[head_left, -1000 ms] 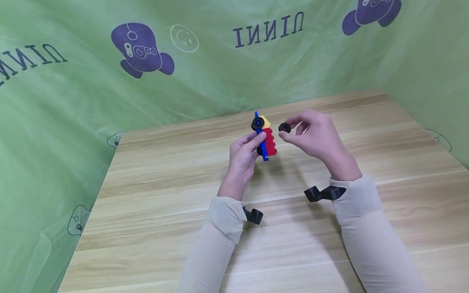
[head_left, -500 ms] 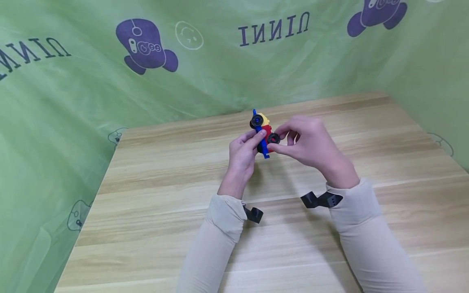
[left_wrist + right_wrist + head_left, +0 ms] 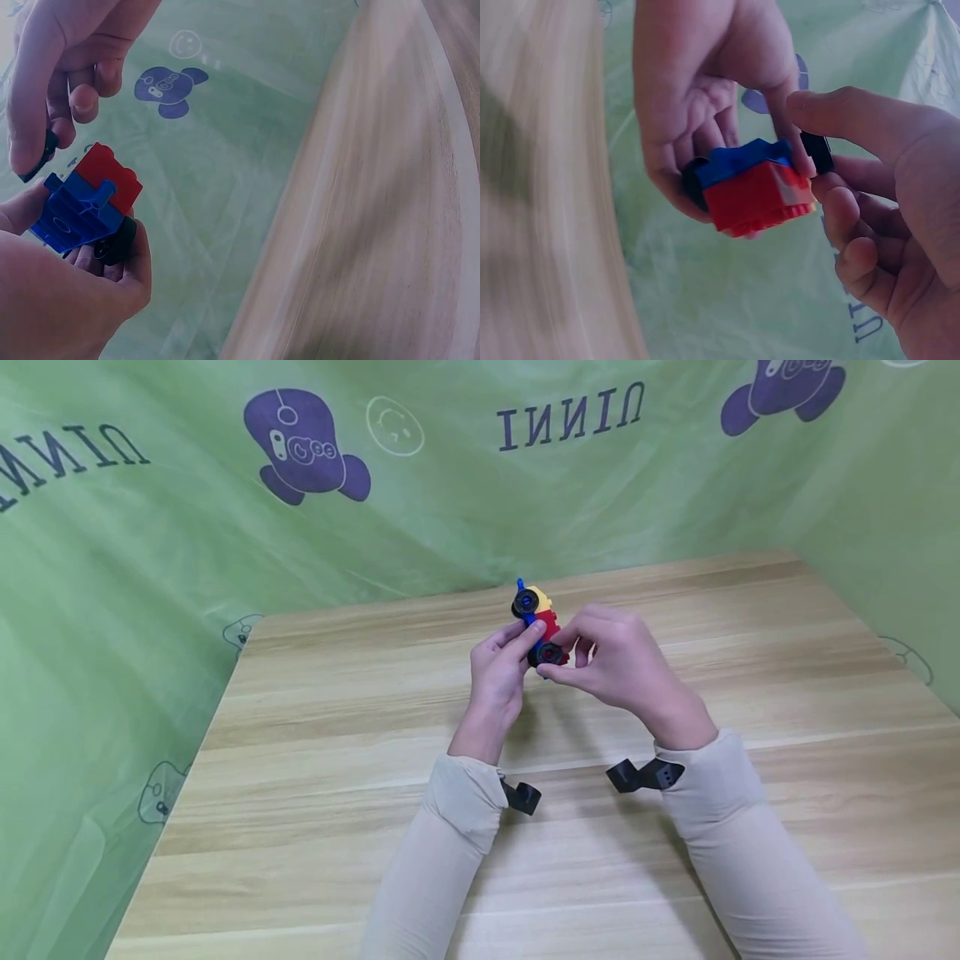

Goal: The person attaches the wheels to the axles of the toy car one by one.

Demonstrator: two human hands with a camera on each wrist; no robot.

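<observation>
My left hand (image 3: 498, 670) grips a toy car (image 3: 550, 623) built of blocks, with a blue chassis, a red block and a yellow block. Its thumb lies along the blue side. A black wheel (image 3: 526, 602) sits on the car's far end; another black wheel (image 3: 114, 244) shows on its other side in the left wrist view. Between thumb and fingers my right hand (image 3: 617, 658) pinches a loose black wheel (image 3: 550, 653) close beside the near end of the chassis. In the left wrist view a blue axle stub (image 3: 52, 182) faces that wheel, with a small gap.
The car is held above a wooden table (image 3: 337, 793). A green printed curtain (image 3: 450, 510) hangs behind the table and along its sides. Black wrist cameras (image 3: 521, 797) stick out from both sleeves.
My right hand has carried the wheel left and down, from apart from the car to beside its near end. The left hand keeps its grip on the car almost in place.
</observation>
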